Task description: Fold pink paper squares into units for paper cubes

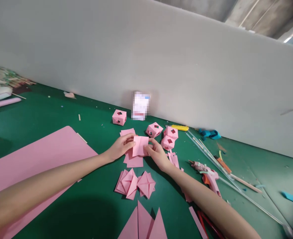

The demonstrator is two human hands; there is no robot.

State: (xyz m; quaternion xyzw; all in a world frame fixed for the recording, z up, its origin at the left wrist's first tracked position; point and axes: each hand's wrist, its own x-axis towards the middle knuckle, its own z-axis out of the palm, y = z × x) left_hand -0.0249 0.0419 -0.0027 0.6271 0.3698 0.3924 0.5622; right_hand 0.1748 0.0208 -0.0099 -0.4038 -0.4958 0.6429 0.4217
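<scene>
Between both hands a small pink paper square (139, 146) is held up, with a faint crease down its middle. My left hand (122, 146) pinches its left edge between thumb and fingers. On the opposite edge, my right hand (157, 153) grips with thumb and fingers. Loose pink paper squares (134, 161) lie on the table beneath it. Closer to me sit folded pink paper pieces (128, 183) in a pile, with another folded stack (146, 184) beside them. Pink paper cubes with diamond holes (154, 129) stand just behind the hands.
A large pink sheet (69, 146) covers the left of the green table (86, 212). At right lie a pink glue gun (208, 174), clear sticks (211, 159) and a yellow cutter (180, 127). A blurred phone-like screen (140, 106) leans on the white wall (146, 56). Pink triangles (142, 222) lie nearest me.
</scene>
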